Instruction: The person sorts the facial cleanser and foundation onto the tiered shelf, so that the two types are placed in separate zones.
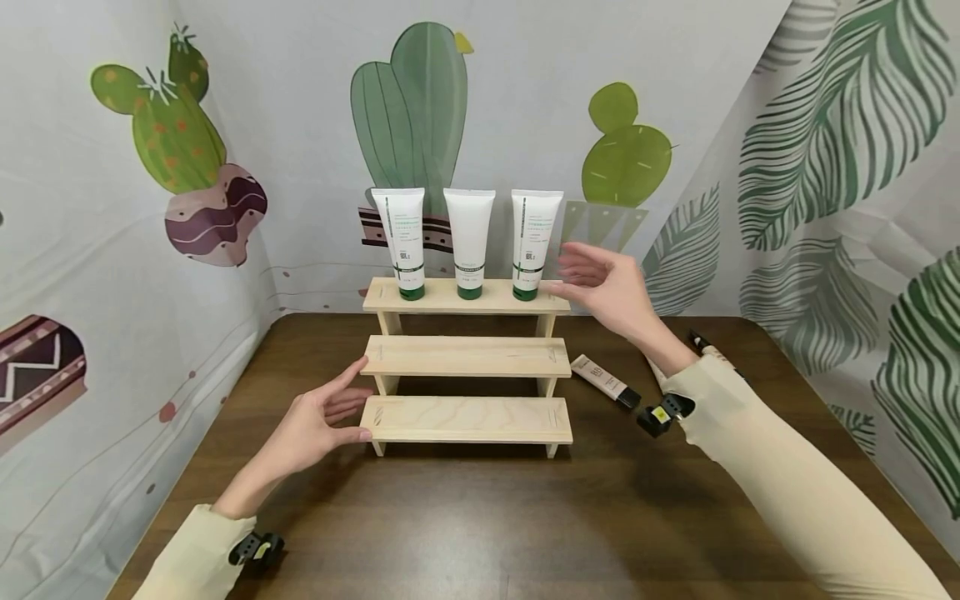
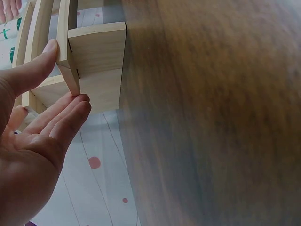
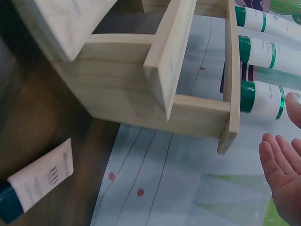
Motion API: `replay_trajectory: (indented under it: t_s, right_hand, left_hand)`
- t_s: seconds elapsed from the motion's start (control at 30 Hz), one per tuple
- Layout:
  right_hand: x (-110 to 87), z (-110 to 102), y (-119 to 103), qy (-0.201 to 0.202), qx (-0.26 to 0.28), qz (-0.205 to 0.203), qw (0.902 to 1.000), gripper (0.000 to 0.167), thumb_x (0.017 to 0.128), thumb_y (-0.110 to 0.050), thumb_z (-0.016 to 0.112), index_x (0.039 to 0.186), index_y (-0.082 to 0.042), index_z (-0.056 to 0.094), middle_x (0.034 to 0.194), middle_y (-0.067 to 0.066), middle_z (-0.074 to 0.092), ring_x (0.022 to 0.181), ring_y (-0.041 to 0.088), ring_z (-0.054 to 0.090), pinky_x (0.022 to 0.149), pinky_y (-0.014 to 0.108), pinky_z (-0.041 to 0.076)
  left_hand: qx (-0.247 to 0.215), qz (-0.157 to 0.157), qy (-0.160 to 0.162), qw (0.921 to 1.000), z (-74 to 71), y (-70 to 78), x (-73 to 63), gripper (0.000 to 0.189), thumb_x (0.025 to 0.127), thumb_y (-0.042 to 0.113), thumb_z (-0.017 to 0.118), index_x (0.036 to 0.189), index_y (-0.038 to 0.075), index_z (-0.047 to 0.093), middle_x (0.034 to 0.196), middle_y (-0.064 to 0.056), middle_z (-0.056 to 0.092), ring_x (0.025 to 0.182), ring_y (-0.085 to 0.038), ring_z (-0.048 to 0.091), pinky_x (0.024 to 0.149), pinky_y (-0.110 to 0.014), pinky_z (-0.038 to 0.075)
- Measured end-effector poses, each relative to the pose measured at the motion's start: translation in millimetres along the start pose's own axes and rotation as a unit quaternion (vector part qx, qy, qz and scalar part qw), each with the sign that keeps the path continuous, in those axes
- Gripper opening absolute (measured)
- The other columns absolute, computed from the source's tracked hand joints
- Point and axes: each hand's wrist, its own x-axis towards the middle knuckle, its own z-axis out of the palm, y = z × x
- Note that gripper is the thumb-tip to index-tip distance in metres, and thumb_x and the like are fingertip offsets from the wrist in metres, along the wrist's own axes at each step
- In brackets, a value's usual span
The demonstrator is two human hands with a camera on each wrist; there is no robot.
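A pale wooden three-step stand [image 1: 468, 357] stands on the brown table. Three white tubes with green caps line its top step: a left tube [image 1: 402, 237], a middle tube [image 1: 470, 233] and a right tube [image 1: 534, 237]. My left hand [image 1: 311, 425] is at the stand's left end, thumb at the lowest step's corner and fingers extended along the side; the left wrist view shows the thumb on the wood [image 2: 73, 61]. Beside the right tube is my right hand [image 1: 611, 287], its fingers extended and spread from the thumb, holding nothing. The thumb tip is close to that tube's lower part.
A beige tube with a black cap [image 1: 603, 379] lies on the table [image 1: 480, 525] right of the stand. Partly behind the right forearm lies a dark-tipped slim item [image 1: 708, 346]. Behind the table hangs a cloth [image 1: 517, 108] printed with cacti and leaves.
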Motion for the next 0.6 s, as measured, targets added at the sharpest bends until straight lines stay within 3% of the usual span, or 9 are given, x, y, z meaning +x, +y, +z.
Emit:
replay_trajectory:
  t_s: [0.3, 0.6]
  right_hand:
    - [-31.6, -25, 16, -0.008, -0.043, 0.002, 0.9990, 0.054, 0.092, -0.010, 0.085, 0.141, -0.002, 0.066, 0.120, 0.017, 0.074, 0.101, 0.019, 0.074, 0.090, 0.020, 0.059]
    - [-64.4, -47, 42, -0.015, -0.120, -0.002, 0.9926, 0.034, 0.093, -0.016, 0.085, 0.123, -0.003, 0.076, 0.109, 0.012, 0.078, 0.090, 0.007, 0.073, 0.079, 0.016, 0.059]
  left_hand:
    - [-0.003, 0.001, -0.004, 1.0000, 1.7, -1.5, -0.2, 0.107, 0.078, -0.001, 0.093, 0.166, 0.021, 0.036, 0.133, -0.022, 0.069, 0.122, -0.037, 0.067, 0.100, -0.044, 0.058]
    - [0.004, 0.000, -0.003, 1.0000, -0.3, -2.8, 1.4, 0.111, 0.077, -0.002, 0.093, 0.167, 0.023, 0.034, 0.133, -0.020, 0.069, 0.122, -0.036, 0.067, 0.100, -0.043, 0.058]
